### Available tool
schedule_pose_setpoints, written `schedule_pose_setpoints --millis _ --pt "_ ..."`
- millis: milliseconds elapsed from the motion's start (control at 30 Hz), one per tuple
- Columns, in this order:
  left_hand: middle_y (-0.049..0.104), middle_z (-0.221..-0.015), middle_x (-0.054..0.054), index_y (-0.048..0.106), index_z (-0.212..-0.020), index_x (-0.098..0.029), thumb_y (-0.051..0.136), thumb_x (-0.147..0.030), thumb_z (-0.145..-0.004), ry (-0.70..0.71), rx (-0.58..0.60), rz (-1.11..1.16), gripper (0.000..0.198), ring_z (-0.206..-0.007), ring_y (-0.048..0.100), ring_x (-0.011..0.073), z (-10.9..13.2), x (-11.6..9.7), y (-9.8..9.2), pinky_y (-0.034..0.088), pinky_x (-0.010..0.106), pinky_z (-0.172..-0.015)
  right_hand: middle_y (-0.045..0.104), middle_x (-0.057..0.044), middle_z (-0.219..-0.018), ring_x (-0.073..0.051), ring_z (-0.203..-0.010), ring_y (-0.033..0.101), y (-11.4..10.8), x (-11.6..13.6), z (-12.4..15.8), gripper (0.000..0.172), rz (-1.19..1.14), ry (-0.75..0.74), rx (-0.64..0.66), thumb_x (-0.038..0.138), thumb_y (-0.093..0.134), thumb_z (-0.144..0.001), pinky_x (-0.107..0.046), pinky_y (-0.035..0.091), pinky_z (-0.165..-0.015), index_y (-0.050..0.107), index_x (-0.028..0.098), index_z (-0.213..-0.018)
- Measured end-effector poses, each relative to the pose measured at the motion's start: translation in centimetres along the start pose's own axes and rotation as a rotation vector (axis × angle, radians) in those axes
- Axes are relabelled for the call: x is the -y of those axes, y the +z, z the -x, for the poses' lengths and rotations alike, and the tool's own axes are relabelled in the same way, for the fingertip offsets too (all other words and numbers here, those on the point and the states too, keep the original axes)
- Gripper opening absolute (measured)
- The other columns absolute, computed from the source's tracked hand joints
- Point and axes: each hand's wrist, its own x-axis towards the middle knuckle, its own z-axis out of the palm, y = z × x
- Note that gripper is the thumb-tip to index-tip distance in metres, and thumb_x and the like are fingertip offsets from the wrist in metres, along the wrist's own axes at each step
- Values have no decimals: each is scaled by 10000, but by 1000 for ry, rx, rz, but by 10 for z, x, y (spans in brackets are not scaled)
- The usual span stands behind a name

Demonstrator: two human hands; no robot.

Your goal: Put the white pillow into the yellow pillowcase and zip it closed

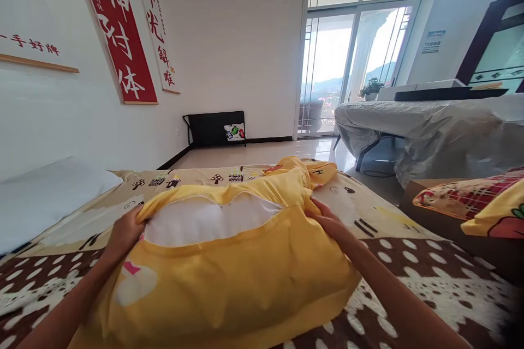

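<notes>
A yellow pillowcase (229,278) lies on the bed in front of me with a white pillow (204,221) showing through its open far end. My left hand (125,232) grips the left corner of the opening, fingers curled round the yellow cloth. At the right side of the opening my right hand (329,223) pinches the fabric edge. The loose flap of the pillowcase (295,172) bunches up beyond the pillow.
The bed has a patterned brown, beige and white cover (409,278). A bare white pillow (45,196) lies at the left by the wall. Another patterned pillow (475,202) rests on a box at the right. A covered table (421,125) stands before the glass doors.
</notes>
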Motion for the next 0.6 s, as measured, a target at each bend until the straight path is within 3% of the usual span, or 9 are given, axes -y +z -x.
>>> schedule_pose_setpoints --millis 67,133,233,333,400,500,600 --pt "669 -917 137 571 -1065 -193 433 -279 -699 -38 -52 -125 400 -946 606 396 -12 3 -16 455 429 -743 695 -79 -1107 -294 -989 653 -12 5 -6 610 148 -30 -79 545 611 -746 -377 536 -807 557 232 -1266" --pt "656 -921 167 544 -1125 -191 383 -274 -770 -70 -56 -257 399 -911 601 407 -15 8 -16 432 433 -678 686 -102 -1123 -308 -1059 618 -19 -3 -12 492 446 -57 -173 527 526 -811 -386 487 -881 610 220 -1186" --pt "663 -981 176 577 -1035 -186 385 -224 -778 -34 75 -336 324 -928 612 379 -3 20 12 439 402 -663 689 -136 -1091 -320 -1092 592 -18 -33 -15 396 708 5 -216 438 482 -833 -395 433 -921 646 193 -1098" --pt "688 -821 130 619 -829 -171 442 -179 -718 -27 240 -336 208 -773 655 311 13 34 47 467 352 -615 722 -114 -879 -290 -907 647 -15 -63 -12 285 727 98 -114 391 507 -797 -354 463 -800 687 180 -858" --pt "685 -771 139 631 -815 -146 435 -165 -714 -42 280 -356 222 -725 658 310 16 43 59 480 366 -608 716 -84 -797 -246 -801 643 -17 -73 -11 278 734 130 -63 408 512 -789 -311 456 -723 673 183 -757" --pt "657 -1083 201 607 -1065 -107 373 -140 -751 -6 231 -386 393 -989 628 343 10 46 54 490 421 -755 686 -63 -716 -209 -719 601 -27 -73 -16 275 747 160 -43 420 552 -753 -283 417 -657 639 176 -661" --pt "601 -1266 154 572 -1186 -149 336 -176 -805 76 173 -371 449 -1143 572 313 0 37 42 472 410 -865 629 -43 -595 -188 -642 562 -31 -66 -27 253 736 203 -14 370 625 -671 -272 386 -599 575 174 -519"
